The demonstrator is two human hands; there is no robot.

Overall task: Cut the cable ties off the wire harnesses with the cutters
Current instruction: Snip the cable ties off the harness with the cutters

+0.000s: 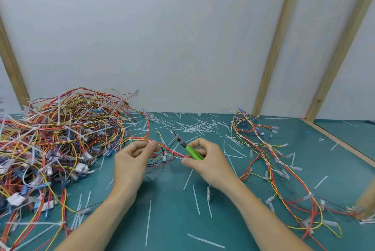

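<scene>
Ideally the left hand [129, 161] pinching the red harness [162, 147] keeps it taut above the mat [174, 200], while the right hand [205, 161] — gripping the green-handled cutters [187, 147] and the harness's other end — noses the tips under only the white tie [173, 151], never a wire.

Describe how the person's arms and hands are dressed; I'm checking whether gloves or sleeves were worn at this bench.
Nothing is worn that the head view shows. The left hand and right hand are bare, with no gloves, and no rings show on the visible fingers. Both forearms are bare down to the frame's bottom edge: no sleeves, watch or wristband in sight. Nails look short and unpainted.
</scene>
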